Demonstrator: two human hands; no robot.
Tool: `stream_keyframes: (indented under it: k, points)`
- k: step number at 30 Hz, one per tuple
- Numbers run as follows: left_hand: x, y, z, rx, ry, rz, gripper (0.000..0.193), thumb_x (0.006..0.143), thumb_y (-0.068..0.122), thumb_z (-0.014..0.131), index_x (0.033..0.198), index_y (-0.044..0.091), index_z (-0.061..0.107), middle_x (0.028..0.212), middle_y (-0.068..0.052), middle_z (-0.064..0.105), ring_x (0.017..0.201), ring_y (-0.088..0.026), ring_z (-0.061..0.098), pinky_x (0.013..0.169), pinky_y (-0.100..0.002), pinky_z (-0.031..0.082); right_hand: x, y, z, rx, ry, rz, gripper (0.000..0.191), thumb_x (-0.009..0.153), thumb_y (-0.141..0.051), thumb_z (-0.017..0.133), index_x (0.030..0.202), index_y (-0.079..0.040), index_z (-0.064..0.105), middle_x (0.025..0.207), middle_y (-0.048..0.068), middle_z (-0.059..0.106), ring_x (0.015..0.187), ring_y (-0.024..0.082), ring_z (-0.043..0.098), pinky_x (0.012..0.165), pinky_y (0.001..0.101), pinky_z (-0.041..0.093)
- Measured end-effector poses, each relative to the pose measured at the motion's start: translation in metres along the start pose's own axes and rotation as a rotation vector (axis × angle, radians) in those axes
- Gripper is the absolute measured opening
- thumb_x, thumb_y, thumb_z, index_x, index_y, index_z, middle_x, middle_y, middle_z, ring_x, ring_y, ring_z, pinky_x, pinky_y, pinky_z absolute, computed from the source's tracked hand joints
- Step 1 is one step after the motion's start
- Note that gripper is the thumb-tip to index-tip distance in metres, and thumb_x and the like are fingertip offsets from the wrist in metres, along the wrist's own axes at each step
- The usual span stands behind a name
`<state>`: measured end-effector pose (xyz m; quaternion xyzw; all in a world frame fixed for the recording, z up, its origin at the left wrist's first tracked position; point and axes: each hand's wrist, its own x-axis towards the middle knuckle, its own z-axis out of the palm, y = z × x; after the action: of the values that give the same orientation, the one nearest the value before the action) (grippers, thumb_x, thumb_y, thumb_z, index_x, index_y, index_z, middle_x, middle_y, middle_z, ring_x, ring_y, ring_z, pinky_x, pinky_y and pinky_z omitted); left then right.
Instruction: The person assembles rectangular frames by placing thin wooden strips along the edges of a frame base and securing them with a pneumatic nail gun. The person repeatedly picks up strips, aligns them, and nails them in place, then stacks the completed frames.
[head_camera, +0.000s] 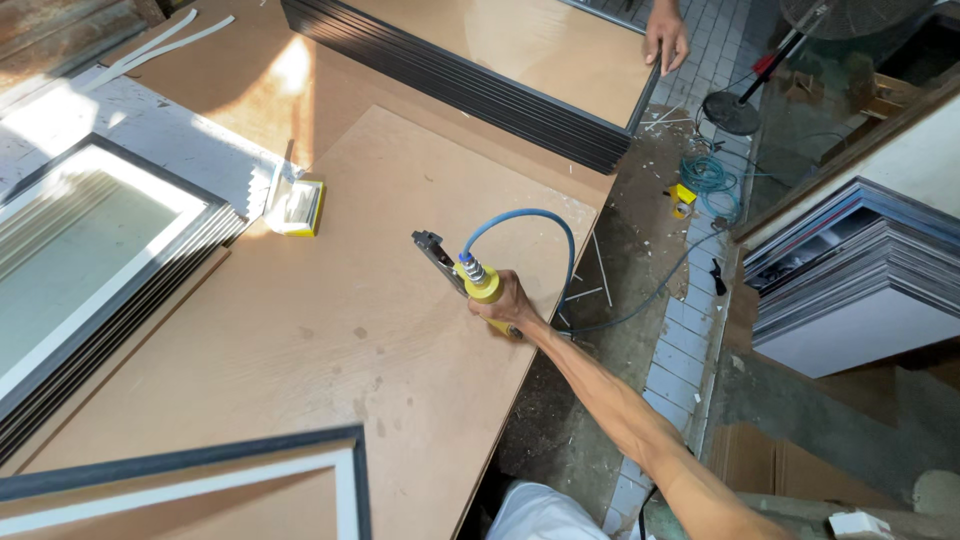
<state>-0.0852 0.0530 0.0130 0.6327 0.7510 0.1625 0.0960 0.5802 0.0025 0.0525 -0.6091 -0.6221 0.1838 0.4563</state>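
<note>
- Head view: the person's right hand (503, 303) is wrapping closed around the yellow grip of a pneumatic stapler with a dark metal nose (462, 273), fingers curled tight on the handle and nothing else in the palm.
- The stapler is sitting near the right edge of the large tan fibreboard sheet (330, 330), a little right of the picture's centre.
- Its long axis is running on a diagonal, with the dark nose pointing toward about 10 o'clock and the yellow handle end trailing toward 4 o'clock under the hand; whether the nose is touching the sheet cannot be told.
- A blue air hose (540, 218) is rising from the silver fitting on the stapler's top, arching toward 1 o'clock and dropping over the sheet's edge toward the dusty floor.
- The right forearm is stretching in from 5 o'clock.
- The person's left hand is lying outside the picture.
- At 9 o'clock from the stapler, well apart, a small yellow box of staples (296, 206) is lying on the sheet.
- At the far left, a stack of dark-framed glazed pictures (95, 270) is lying flat.
- At 12 o'clock, another person's hand (666, 38) is resting on the corner of a stack of black frames with tan backs (500, 70).
- At 7 o'clock, a dark frame corner with a white inner border (250, 480) is filling the near edge.
</note>
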Motion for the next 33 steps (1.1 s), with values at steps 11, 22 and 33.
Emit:
stream_keyframes:
  k: [11,22,33]
  points:
    - [0.153,0.214,0.032,0.047,-0.013,0.319,0.027,0.074,0.005,0.07,0.095,0.017,0.081,0.096,-0.01,0.078,0.089,-0.03,0.073,0.085,-0.041,0.056,-0.001,0.04,-0.017,0.21,-0.027,0.16,0.049,0.071,-0.012,0.07,0.118,-0.001,0.066,0.077,0.005,0.072,0.068,0.011,0.067,0.065,0.0292,0.057]
    - [0.027,0.383,0.172,-0.154,-0.247,0.871,0.026,0.074,0.009,0.07,0.091,0.024,0.083,0.094,-0.004,0.075,0.103,-0.029,0.063,0.11,-0.052,0.036,0.014,0.073,-0.019,0.054,-0.154,-0.204,0.008,0.074,-0.005,0.073,0.073,-0.006,0.065,0.072,0.004,0.07,0.072,0.014,0.074,0.087,0.0355,0.067]
    - [-0.065,0.187,0.076,-0.179,0.264,0.222,0.031,0.084,0.007,0.072,0.114,0.004,0.071,0.123,-0.016,0.064,0.12,-0.037,0.055,0.113,-0.058,0.033,0.007,0.098,-0.001,0.693,-0.076,0.124,0.017,0.083,0.011,0.062,0.097,0.001,0.058,0.082,0.008,0.061,0.072,0.023,0.068,0.103,0.0521,0.062]
